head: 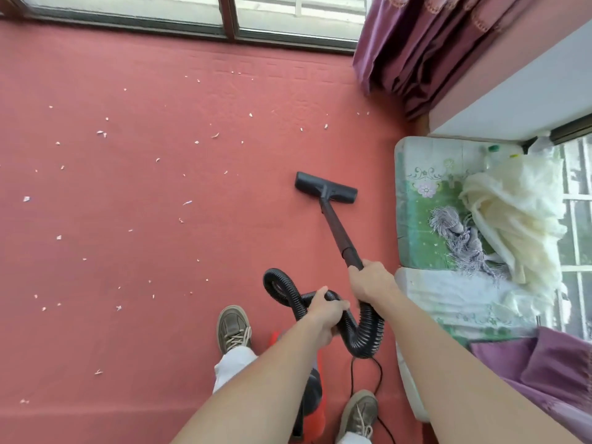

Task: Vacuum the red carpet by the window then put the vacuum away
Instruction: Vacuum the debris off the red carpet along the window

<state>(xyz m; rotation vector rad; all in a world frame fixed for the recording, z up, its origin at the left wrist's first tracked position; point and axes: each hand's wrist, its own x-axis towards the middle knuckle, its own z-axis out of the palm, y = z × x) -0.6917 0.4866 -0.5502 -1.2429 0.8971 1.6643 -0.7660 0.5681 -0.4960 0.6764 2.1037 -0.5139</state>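
Observation:
The red carpet (160,219) fills the floor below the window (230,14), strewn with several small pale scraps, mostly on the left and middle. A black vacuum floor head (325,186) lies flat on the carpet right of centre, joined to a black wand (336,232). My right hand (373,280) grips the wand's lower end. My left hand (323,310) grips the black ribbed hose (362,328), which loops between my arms. The red and black vacuum body (312,389) sits between my feet, mostly hidden by my left arm.
A cushioned bench (413,219) with a green floral cover, cream fabric (519,213) and a grey tasselled cloth stands at the right. Purple curtains (416,49) hang at the top right. A black power cord (368,373) trails by my right shoe (358,415).

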